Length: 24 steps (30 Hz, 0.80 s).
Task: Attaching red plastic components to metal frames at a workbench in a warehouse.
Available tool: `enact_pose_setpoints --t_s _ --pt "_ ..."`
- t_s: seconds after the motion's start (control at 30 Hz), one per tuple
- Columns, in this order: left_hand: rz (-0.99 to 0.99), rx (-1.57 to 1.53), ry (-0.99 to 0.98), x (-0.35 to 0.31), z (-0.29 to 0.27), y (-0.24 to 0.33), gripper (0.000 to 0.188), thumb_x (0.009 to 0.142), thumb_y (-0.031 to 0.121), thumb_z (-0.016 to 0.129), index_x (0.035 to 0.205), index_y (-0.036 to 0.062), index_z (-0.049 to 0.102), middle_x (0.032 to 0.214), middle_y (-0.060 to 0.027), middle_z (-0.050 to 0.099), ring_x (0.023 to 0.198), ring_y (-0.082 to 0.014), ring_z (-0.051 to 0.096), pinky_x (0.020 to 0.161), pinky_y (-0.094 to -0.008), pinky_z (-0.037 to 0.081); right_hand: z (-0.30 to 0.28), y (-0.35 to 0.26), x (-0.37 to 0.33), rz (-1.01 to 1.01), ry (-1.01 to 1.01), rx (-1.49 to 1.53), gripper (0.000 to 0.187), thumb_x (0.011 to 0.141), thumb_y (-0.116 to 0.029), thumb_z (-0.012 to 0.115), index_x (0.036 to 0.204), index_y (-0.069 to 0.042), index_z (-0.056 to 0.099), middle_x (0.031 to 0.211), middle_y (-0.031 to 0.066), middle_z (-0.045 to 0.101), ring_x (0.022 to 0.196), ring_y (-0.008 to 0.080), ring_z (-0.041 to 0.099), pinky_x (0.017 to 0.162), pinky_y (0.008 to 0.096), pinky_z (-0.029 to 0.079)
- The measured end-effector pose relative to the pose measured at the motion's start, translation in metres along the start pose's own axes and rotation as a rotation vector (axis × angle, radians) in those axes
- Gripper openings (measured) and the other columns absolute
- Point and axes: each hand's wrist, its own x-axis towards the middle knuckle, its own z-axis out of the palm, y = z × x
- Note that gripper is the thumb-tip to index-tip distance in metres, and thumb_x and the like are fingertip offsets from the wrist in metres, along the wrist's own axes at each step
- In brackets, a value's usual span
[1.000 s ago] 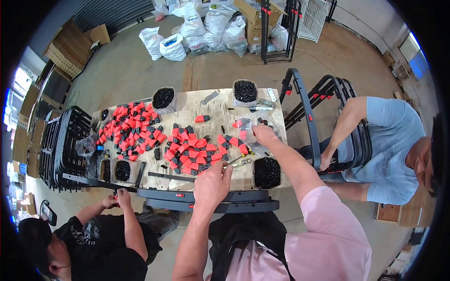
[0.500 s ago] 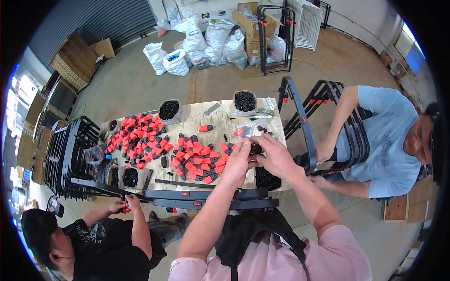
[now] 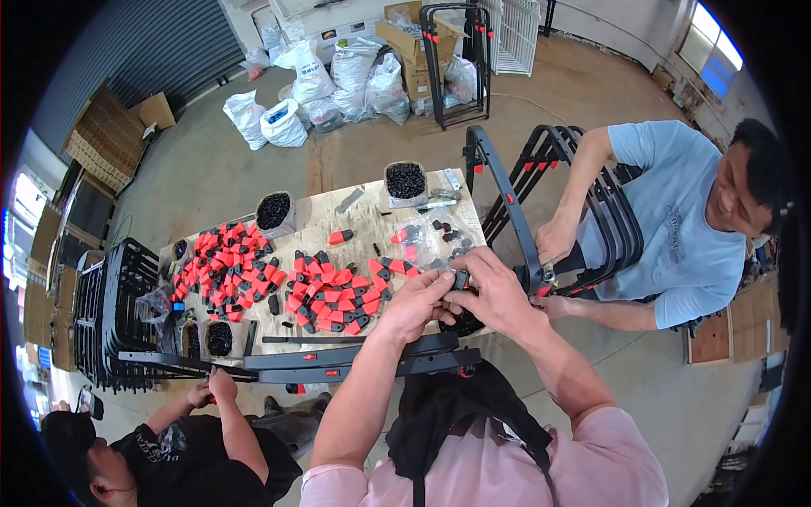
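Note:
My left hand (image 3: 418, 304) and my right hand (image 3: 492, 294) meet above the right part of a wooden table. Between their fingertips they pinch a small black part (image 3: 461, 280), its exact kind too small to tell. Just beyond my fingers lies a clear plastic bag (image 3: 429, 233) with red and black pieces around it. To the left of my left hand is a heap of red-and-black plastic pieces (image 3: 334, 296). A bin of black parts (image 3: 463, 323) is half hidden under my hands.
Black metal frames (image 3: 355, 362) lie along the table's near edge. Bins of small black parts (image 3: 405, 181) stand on its far side. A co-worker in light blue (image 3: 684, 228) handles a frame at right; another in black (image 3: 194, 448) works at lower left.
The whole view has shifted, with the table now further left. My hands stay together, the black part showing more clearly between them. The co-worker at right has raised their head.

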Motion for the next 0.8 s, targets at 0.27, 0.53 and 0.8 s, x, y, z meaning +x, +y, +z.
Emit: enact_pose_setpoints --t_s 0.27,0.53,0.8 --pt "0.0 -0.288 -0.074 -0.009 0.006 -0.005 0.035 0.117 0.038 0.051 0.124 0.0072 0.066 0.095 -0.0013 0.07 0.078 -0.0145 0.066 0.062 -0.0301 0.05 -0.012 -0.009 -0.004 0.035 -0.042 0.129 0.051 0.086 -0.019 0.085 0.13 -0.001 0.067 0.108 0.0112 0.063 0.087 0.0245 0.067 0.079 0.0389 0.056" --pt "0.049 -0.258 -0.075 -0.003 0.012 -0.015 0.032 0.117 0.039 0.051 0.124 0.0111 0.066 0.094 0.0019 0.067 0.074 -0.0113 0.063 0.06 -0.0268 0.045 -0.008 -0.006 -0.012 0.071 0.059 0.113 0.048 0.086 -0.014 0.086 0.13 -0.001 0.07 0.112 0.013 0.069 0.082 0.0208 0.067 0.078 0.0342 0.056" --pt "0.001 -0.084 -0.033 -0.009 0.008 -0.011 0.027 0.116 0.035 0.056 0.122 0.0117 0.067 0.089 0.0037 0.067 0.071 -0.0075 0.062 0.058 -0.0232 0.045 -0.005 -0.005 -0.031 0.055 0.118 0.097 0.04 0.093 -0.023 0.082 0.127 -0.004 0.07 0.109 0.0142 0.07 0.092 0.0311 0.072 0.081 0.0412 0.059"
